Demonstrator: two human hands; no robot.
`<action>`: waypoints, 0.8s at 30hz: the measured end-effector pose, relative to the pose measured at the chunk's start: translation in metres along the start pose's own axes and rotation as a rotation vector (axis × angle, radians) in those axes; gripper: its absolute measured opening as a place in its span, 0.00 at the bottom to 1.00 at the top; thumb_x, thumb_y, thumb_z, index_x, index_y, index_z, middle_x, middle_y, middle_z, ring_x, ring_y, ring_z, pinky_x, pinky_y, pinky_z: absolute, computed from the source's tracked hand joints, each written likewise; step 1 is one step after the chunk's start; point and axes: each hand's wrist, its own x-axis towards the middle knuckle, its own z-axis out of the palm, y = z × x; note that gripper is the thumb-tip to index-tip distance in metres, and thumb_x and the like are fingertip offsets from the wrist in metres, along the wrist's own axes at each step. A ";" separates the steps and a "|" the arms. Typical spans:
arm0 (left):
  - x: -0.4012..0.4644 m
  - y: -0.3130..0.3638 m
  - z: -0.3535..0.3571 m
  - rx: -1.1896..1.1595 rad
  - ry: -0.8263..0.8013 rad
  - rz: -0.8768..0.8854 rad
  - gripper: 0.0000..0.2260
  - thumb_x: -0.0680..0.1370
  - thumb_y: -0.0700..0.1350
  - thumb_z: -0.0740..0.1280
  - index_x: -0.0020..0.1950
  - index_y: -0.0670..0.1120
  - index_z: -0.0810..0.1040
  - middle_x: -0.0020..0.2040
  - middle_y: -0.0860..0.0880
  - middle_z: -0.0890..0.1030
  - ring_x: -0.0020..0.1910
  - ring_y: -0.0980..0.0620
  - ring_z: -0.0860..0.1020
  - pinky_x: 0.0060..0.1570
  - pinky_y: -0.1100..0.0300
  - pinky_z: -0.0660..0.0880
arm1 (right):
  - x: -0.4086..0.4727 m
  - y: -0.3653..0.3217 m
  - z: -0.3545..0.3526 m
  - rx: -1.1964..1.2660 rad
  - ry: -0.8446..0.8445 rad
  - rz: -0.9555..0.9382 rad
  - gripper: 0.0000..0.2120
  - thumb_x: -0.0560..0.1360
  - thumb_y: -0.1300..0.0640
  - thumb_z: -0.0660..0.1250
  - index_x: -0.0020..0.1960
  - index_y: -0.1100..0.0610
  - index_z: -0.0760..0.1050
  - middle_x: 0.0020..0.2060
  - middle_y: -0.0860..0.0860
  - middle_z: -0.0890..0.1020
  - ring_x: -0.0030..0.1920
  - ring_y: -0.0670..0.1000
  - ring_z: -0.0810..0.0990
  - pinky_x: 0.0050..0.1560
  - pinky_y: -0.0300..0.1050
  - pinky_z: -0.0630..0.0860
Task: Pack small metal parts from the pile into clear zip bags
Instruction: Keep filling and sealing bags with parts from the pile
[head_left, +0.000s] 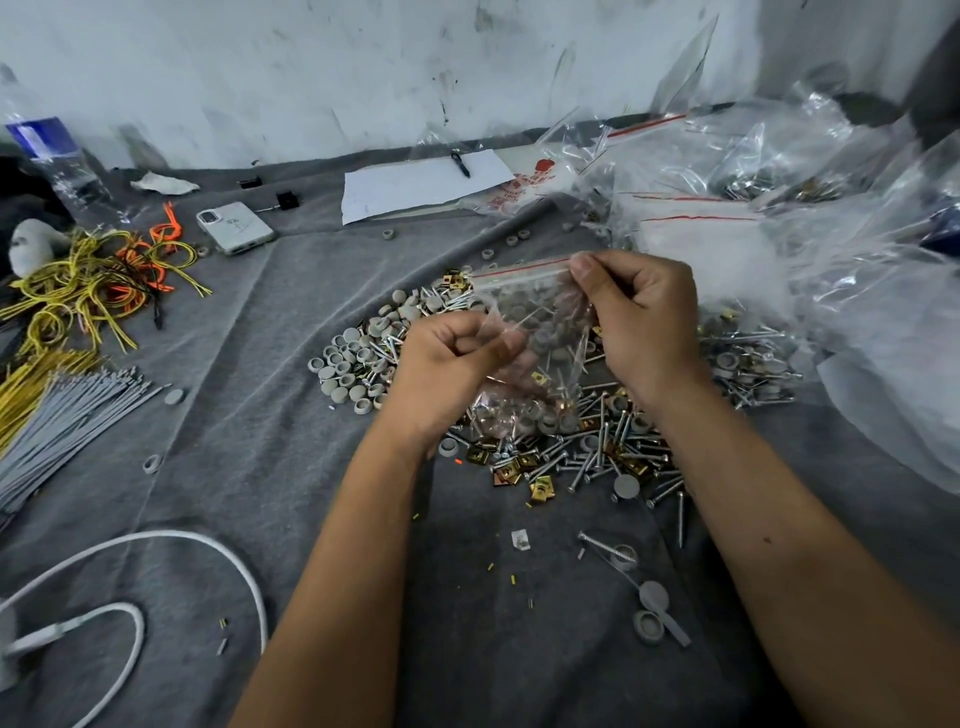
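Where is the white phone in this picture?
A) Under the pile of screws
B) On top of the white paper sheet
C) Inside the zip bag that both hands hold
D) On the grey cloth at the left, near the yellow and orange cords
D: the white phone lies on the grey cloth, right of the yellow and orange cords.

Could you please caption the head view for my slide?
Both hands, left hand and right hand, pinch a clear zip bag above the parts pile.
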 end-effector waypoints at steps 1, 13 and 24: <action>-0.001 0.002 0.003 0.002 0.008 -0.004 0.04 0.80 0.36 0.70 0.49 0.37 0.84 0.41 0.41 0.87 0.35 0.50 0.85 0.34 0.60 0.82 | 0.000 -0.004 -0.002 0.018 0.017 0.018 0.05 0.80 0.55 0.70 0.50 0.49 0.85 0.37 0.42 0.87 0.40 0.39 0.84 0.41 0.37 0.79; 0.057 0.048 0.127 -0.137 0.195 0.010 0.07 0.83 0.39 0.69 0.46 0.44 0.83 0.36 0.50 0.86 0.33 0.53 0.84 0.36 0.57 0.83 | 0.019 -0.018 -0.092 -0.241 0.103 0.061 0.16 0.81 0.50 0.67 0.38 0.55 0.83 0.29 0.51 0.83 0.30 0.51 0.82 0.33 0.44 0.77; 0.085 0.039 0.153 0.510 0.373 0.151 0.11 0.81 0.49 0.71 0.60 0.45 0.80 0.50 0.51 0.84 0.50 0.51 0.82 0.56 0.51 0.80 | 0.047 0.014 -0.126 -0.808 0.175 0.244 0.15 0.77 0.46 0.73 0.51 0.58 0.84 0.45 0.55 0.86 0.48 0.56 0.84 0.52 0.50 0.80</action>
